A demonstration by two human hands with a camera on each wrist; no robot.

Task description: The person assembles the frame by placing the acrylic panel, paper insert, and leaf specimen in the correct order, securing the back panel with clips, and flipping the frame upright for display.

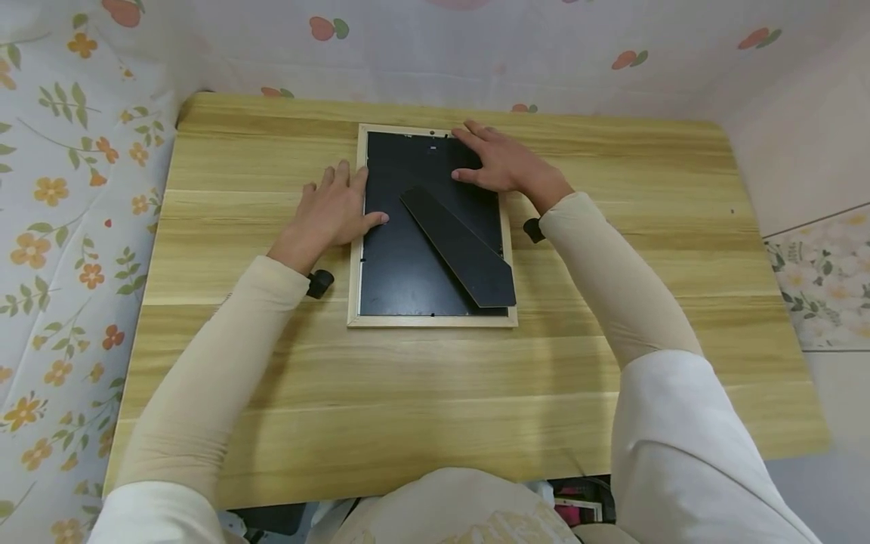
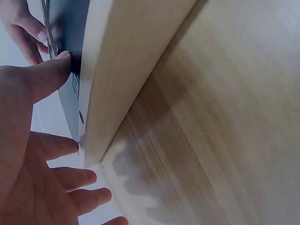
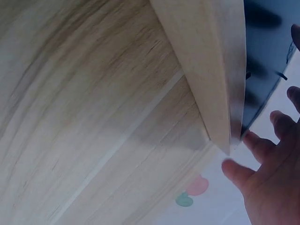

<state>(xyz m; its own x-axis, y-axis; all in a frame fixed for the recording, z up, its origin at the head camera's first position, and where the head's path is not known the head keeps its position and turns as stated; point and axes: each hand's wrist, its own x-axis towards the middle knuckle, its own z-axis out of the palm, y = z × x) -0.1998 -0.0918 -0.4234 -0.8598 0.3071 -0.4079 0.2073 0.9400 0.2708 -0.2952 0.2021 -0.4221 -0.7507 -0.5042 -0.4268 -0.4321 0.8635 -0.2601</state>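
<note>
A picture frame [image 1: 355, 257] with a light wooden rim lies face down on the table, its black backing board [image 1: 394, 279] upward. Slanting across the board is a black easel leg [image 1: 462, 253], its wide end near the lower right corner. My left hand [image 1: 329, 211] is spread at the frame's left side, thumb over the board and forefinger at the rim. At the upper right corner, my right hand [image 1: 506, 162] reaches over the rim with fingers extended. Small dark tabs [image 3: 281, 76] show along the board's edge in the right wrist view.
The wood-grain table [image 1: 435, 408] meets a printed curtain [image 1: 435, 60] at its far edge. A floral curtain [image 1: 68, 264] hangs along the left side. Below the near edge, partly hidden items [image 1: 578, 502] sit close to the person's body.
</note>
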